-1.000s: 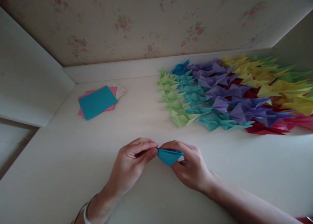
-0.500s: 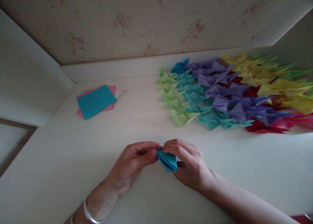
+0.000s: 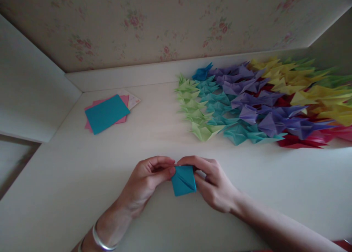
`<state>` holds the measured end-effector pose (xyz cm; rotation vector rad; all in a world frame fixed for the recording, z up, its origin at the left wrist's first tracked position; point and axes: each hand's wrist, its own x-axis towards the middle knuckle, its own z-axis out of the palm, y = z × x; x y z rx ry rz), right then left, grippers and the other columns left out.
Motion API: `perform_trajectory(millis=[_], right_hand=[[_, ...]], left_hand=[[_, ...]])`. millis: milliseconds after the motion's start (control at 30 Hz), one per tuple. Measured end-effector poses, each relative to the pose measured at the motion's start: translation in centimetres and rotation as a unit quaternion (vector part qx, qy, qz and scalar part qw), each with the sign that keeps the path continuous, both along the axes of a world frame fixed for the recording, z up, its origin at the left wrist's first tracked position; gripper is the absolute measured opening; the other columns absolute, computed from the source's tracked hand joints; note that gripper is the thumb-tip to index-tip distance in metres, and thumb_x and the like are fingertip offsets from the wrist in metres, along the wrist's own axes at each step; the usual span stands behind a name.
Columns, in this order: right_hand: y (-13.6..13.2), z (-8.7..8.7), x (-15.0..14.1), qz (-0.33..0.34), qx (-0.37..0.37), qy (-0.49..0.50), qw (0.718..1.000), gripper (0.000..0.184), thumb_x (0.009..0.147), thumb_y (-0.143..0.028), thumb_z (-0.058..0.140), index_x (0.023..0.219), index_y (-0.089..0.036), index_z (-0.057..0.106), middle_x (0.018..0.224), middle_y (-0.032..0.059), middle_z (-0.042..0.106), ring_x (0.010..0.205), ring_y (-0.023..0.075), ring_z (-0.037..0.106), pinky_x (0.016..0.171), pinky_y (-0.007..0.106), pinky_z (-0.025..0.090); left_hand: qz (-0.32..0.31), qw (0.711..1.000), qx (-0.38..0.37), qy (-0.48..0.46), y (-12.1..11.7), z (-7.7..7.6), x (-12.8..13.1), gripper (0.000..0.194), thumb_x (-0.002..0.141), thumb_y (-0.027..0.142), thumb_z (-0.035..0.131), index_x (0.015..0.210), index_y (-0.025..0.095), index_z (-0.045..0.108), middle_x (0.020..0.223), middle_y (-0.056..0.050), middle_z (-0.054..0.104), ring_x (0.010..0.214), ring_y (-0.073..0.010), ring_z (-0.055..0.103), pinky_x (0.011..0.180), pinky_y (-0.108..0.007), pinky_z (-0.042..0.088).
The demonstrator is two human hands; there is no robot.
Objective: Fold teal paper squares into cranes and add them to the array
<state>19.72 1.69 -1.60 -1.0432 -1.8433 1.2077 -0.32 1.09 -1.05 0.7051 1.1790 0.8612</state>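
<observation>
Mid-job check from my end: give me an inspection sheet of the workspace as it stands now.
Surface: white tabletop, visible in front of the hands and between the paper groups.
Job's things: folded blue paper, squarish, a diagonal line across its face.
Clutter: blue sheet over pink paper and white card, far left; rows of coloured folded figures, far right; red thing, lower right, too cropped to identify.
Hands: left hand pinches the blue paper's upper left; right hand touches its right side, grip partly hidden.
Cables: nothing seen.
Surroundings: floral wall behind, white panel left.
</observation>
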Motion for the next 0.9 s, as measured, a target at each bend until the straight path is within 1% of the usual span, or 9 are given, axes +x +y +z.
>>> perform_trajectory(millis=[133,233,333,433,500,567,700,800,900], right_hand=[[0.5,0.7,0.0,-0.033,-0.092,0.028,0.995,0.032,0.092,-0.023,0.041,0.093,-0.018,0.074,0.081,0.0038,0.073,0.073,0.0177,0.066,0.065,0.026,0.051],[0.7,0.6,-0.7,-0.035,-0.142,0.001,0.989,0.030,0.093,-0.036,0.053,0.086,-0.017,0.074,0.074,0.0028,0.070,0.067,0.0168,0.062,0.057,0.024,0.047],[0.6,0.2,-1.3,-0.041,-0.147,-0.010,0.988,0.028,0.092,-0.037,0.057,0.082,-0.016,0.073,0.070,0.0017,0.068,0.062,0.0144,0.057,0.053,0.023,0.043],[0.4,-0.1,-1.4,-0.053,-0.142,0.008,0.988,0.028,0.093,-0.036,0.056,0.083,-0.016,0.072,0.070,0.0015,0.067,0.061,0.0139,0.056,0.053,0.024,0.042],[0.4,-0.2,-1.3,-0.054,-0.150,0.019,0.987,0.027,0.092,-0.037,0.057,0.083,-0.016,0.072,0.070,0.0021,0.067,0.062,0.0145,0.057,0.054,0.024,0.043],[0.3,0.0,-1.2,-0.050,-0.159,0.019,0.986,0.027,0.091,-0.037,0.058,0.081,-0.016,0.072,0.070,0.0022,0.067,0.063,0.0148,0.058,0.055,0.024,0.043],[0.5,0.4,-1.1,-0.046,-0.169,0.000,0.985,0.031,0.090,-0.039,0.059,0.071,-0.016,0.068,0.060,-0.0004,0.061,0.056,0.0126,0.054,0.049,0.023,0.039],[0.6,0.6,-1.1,-0.026,-0.190,0.012,0.981,0.038,0.092,-0.041,0.056,0.064,-0.017,0.063,0.057,0.0003,0.061,0.054,0.0131,0.058,0.049,0.022,0.044],[0.4,0.6,-1.1,-0.006,-0.210,0.038,0.977,0.035,0.093,-0.040,0.055,0.071,-0.016,0.067,0.063,0.0033,0.068,0.060,0.0160,0.067,0.056,0.024,0.052]], left_hand=[[-0.010,0.995,0.062,0.076,0.2,0.2,-0.5,0.016,0.073,0.024,0.082,0.087,0.019,0.077,0.083,-0.002,0.079,0.078,-0.0149,0.071,0.075,-0.023,0.055],[-0.021,0.989,0.094,0.111,0.2,0.2,-0.5,0.017,0.076,0.026,0.079,0.091,0.018,0.075,0.085,-0.004,0.079,0.080,-0.0188,0.072,0.074,-0.027,0.057],[-0.029,0.979,0.126,0.159,0.0,0.2,-0.3,0.022,0.081,0.032,0.074,0.099,0.018,0.073,0.093,-0.006,0.078,0.086,-0.0205,0.072,0.077,-0.028,0.057],[-0.066,0.965,0.151,0.205,-0.2,0.3,0.1,0.029,0.088,0.039,0.066,0.110,0.021,0.071,0.098,-0.005,0.077,0.087,-0.0203,0.070,0.074,-0.026,0.055],[-0.097,0.952,0.168,0.237,-0.3,0.5,0.3,0.029,0.093,0.042,0.058,0.106,0.021,0.072,0.089,-0.003,0.075,0.082,-0.0193,0.068,0.069,-0.024,0.052],[-0.112,0.936,0.188,0.275,-0.4,0.7,0.4,0.032,0.096,0.042,0.052,0.092,0.019,0.073,0.077,-0.002,0.071,0.075,-0.0177,0.064,0.064,-0.023,0.049],[-0.104,0.912,0.207,0.340,-0.7,0.9,0.5,0.036,0.095,0.043,0.052,0.073,0.019,0.065,0.060,0.002,0.057,0.057,-0.0131,0.054,0.051,-0.019,0.043],[-0.094,0.923,0.168,0.335,-0.9,0.9,0.5,0.036,0.095,0.047,0.050,0.073,0.020,0.061,0.054,0.004,0.050,0.048,-0.0127,0.054,0.042,-0.017,0.042],[-0.089,0.935,0.144,0.311,-1.0,0.8,0.5,0.035,0.093,0.050,0.050,0.079,0.021,0.064,0.057,0.003,0.054,0.049,-0.0144,0.058,0.038,-0.017,0.044]])
